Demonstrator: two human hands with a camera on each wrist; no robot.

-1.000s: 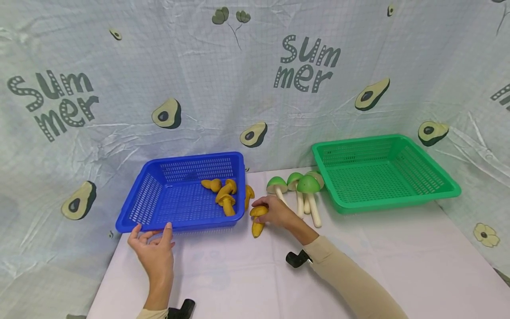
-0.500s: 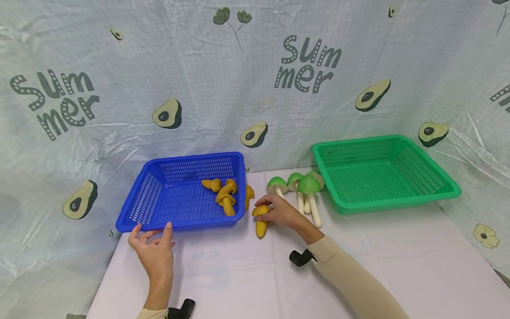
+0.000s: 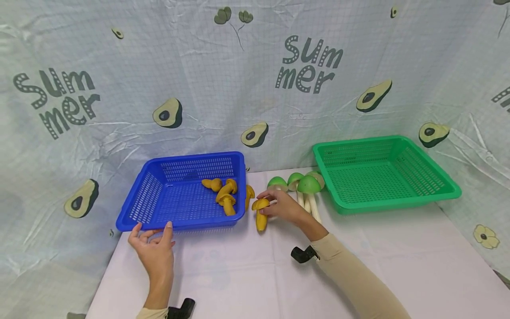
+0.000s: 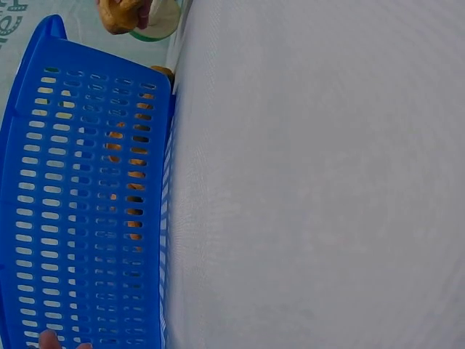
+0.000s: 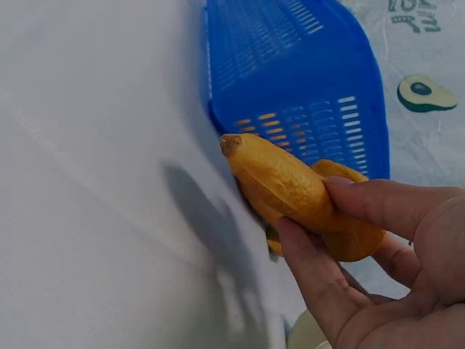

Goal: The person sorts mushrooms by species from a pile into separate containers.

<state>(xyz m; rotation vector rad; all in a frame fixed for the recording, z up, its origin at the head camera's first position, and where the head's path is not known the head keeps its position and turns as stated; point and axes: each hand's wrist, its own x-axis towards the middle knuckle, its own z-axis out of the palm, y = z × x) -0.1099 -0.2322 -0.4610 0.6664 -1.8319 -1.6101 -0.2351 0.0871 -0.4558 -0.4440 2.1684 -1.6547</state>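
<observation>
My right hand pinches a yellow toy mushroom between thumb and fingers, just right of the blue basket. The mushroom hangs stem down, and its shadow falls on the cloth in the right wrist view. My left hand holds the front rim of the blue basket, thumb at the rim and other fingers bent below it. Several yellow mushrooms lie in the basket's right side. Another yellow mushroom lies outside, against its right wall. Green-capped mushrooms with white stems lie behind my right hand, partly hidden.
A green basket with nothing in it stands at the back right, close to the green-capped mushrooms. White cloth covers the table. A printed curtain hangs right behind both baskets.
My right hand has lifted the yellow mushroom from the cloth and shifted slightly right and back, turning it more upright. The left hand has stayed on the blue basket's rim.
</observation>
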